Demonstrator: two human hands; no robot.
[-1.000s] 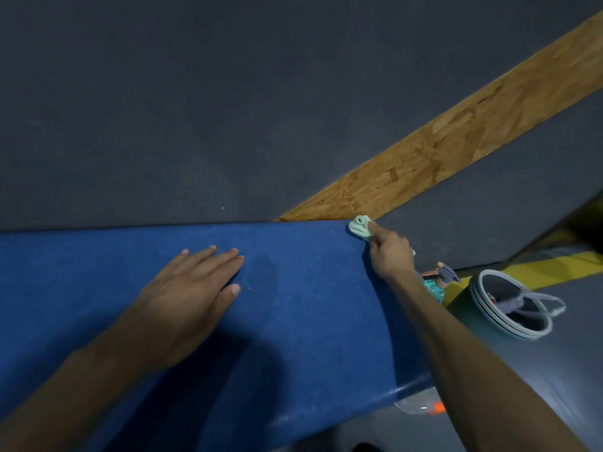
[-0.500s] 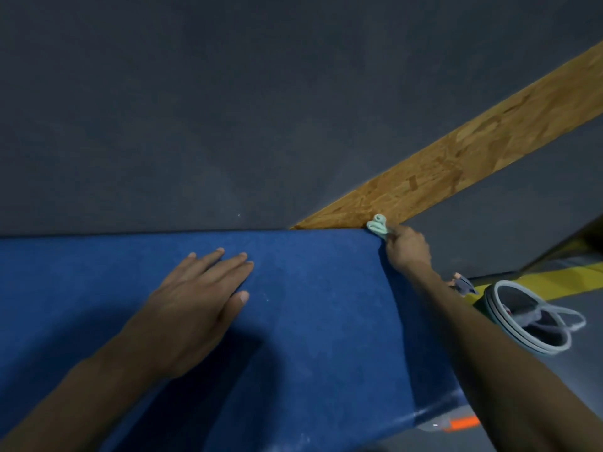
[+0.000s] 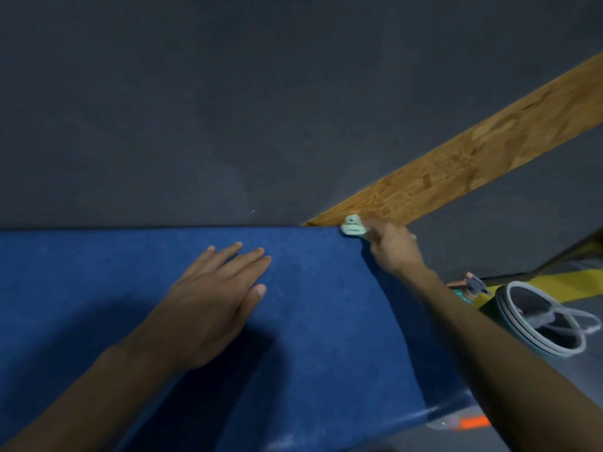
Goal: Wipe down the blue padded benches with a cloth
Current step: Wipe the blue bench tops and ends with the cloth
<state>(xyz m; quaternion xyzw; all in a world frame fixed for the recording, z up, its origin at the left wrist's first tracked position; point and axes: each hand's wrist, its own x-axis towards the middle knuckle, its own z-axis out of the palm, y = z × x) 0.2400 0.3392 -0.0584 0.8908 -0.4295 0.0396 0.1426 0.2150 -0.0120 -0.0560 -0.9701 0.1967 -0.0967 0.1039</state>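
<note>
bucket right of bench, contents unclear | left hand lay flat, released | right hand pinched cloth at bench's far corner

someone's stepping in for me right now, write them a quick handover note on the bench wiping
Left hand: open, flat on the top of the blue padded bench, bracing.
Right hand: pinches the small pale green cloth, bunched up, at the bench's far right corner, where it meets the wooden board on the grey wall.
Bucket with a spray bottle beside it stands on the floor right of the bench.
Done: cannot tell how much has been wiped; the top shows no clear wet trail.
Left: probably work back from this corner across the top and front edge.
</note>
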